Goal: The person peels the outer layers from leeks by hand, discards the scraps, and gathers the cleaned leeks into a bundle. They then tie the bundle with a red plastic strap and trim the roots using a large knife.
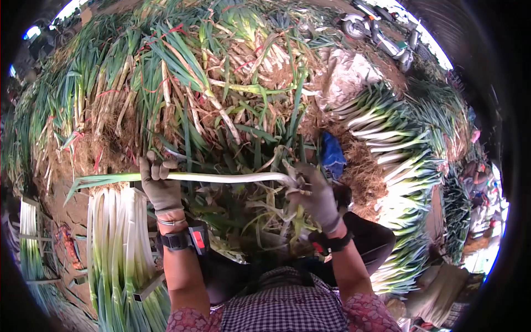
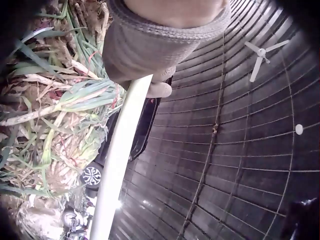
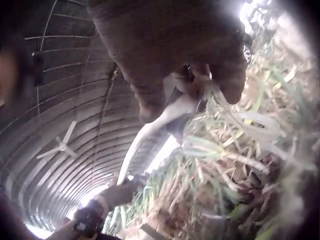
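A long white-stalked green onion (image 1: 232, 178) lies level across the head view, its green leaves at the left and its root end at the right. The gloved left hand (image 1: 162, 185) grips it near the start of the leaves; the left wrist view shows that glove (image 2: 150, 55) round the pale stalk (image 2: 117, 155). At the root end, the gloved right hand (image 1: 316, 196) pinches the onion with curled fingers. In the right wrist view this hand (image 3: 175, 55) holds the base of the stalk (image 3: 145, 132), with pale, loose strips hanging beside it.
Heaps of unpeeled onions (image 1: 110, 94) fill the back and left. Clean white stalks (image 1: 113, 221) stand bundled in a metal frame (image 1: 149, 286) at the left. A long row of onions (image 1: 395, 166) curves down the right, near a blue cloth (image 1: 333, 156). Peelings (image 1: 271, 216) cover the ground between the legs.
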Demonstrator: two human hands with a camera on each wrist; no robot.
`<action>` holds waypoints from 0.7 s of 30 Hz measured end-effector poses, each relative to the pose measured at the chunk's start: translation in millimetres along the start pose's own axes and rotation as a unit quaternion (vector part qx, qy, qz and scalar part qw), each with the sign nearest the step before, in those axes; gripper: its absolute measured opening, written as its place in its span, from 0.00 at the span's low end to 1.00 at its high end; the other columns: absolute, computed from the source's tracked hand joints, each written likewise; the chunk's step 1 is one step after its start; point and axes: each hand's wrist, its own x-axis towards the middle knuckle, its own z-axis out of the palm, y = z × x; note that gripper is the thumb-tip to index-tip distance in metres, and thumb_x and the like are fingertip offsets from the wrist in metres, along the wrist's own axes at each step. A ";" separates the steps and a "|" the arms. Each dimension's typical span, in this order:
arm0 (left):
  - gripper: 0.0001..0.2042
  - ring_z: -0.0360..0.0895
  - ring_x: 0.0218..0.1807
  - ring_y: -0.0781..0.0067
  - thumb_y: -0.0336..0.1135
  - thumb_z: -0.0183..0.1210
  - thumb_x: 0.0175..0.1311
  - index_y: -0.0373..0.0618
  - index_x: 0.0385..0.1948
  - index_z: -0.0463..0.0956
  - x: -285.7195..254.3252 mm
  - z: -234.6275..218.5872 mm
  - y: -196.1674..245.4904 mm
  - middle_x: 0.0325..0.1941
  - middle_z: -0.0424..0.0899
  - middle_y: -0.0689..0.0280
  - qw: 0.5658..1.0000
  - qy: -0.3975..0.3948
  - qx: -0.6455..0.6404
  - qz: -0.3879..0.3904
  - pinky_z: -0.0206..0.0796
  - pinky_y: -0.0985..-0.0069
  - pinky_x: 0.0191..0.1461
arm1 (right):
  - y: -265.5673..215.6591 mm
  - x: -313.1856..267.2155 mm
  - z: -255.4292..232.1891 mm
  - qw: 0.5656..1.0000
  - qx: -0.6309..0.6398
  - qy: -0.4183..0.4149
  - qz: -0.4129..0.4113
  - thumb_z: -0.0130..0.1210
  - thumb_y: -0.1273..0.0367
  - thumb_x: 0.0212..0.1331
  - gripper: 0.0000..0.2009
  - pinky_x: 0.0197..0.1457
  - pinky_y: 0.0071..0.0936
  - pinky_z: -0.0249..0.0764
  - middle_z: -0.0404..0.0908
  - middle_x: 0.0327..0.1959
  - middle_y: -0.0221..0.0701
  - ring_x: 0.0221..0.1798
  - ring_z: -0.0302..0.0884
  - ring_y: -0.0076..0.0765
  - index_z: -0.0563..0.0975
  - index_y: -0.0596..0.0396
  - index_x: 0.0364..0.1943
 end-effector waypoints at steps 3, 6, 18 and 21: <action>0.14 0.61 0.19 0.81 0.44 0.47 0.71 0.41 0.39 0.73 5.9 -17.9 0.7 0.14 0.60 0.77 0.999 -0.021 0.034 -0.008 0.65 0.78 0.40 | -11.5 6.7 25.6 0.986 -0.079 0.021 -0.146 0.65 0.73 0.48 0.15 0.36 0.28 0.74 0.80 0.31 0.36 0.34 0.79 0.32 0.77 0.56 0.41; 0.18 0.77 0.30 0.71 0.47 0.53 0.66 0.39 0.42 0.73 -9.6 36.1 -29.6 0.23 0.76 0.70 0.976 0.046 0.210 0.021 0.69 0.74 0.48 | -17.9 8.3 32.5 0.995 -0.060 -0.028 -0.073 0.65 0.74 0.48 0.13 0.33 0.29 0.72 0.78 0.28 0.35 0.30 0.77 0.30 0.76 0.58 0.38; 0.20 0.83 0.39 0.60 0.46 0.51 0.68 0.31 0.38 0.74 -28.0 38.8 -63.0 0.37 0.82 0.53 0.918 0.010 0.376 -0.128 0.80 0.66 0.43 | -59.1 31.1 47.5 0.975 -0.164 -0.007 -0.153 0.67 0.69 0.43 0.16 0.37 0.38 0.71 0.76 0.37 0.32 0.36 0.76 0.43 0.77 0.48 0.38; 0.20 0.83 0.38 0.61 0.46 0.52 0.68 0.31 0.38 0.74 -28.8 42.5 -63.7 0.36 0.82 0.53 0.918 0.015 0.374 -0.130 0.80 0.67 0.41 | -56.8 40.6 53.2 0.977 -0.154 -0.026 -0.144 0.67 0.69 0.42 0.16 0.37 0.36 0.72 0.76 0.38 0.32 0.35 0.77 0.42 0.76 0.47 0.37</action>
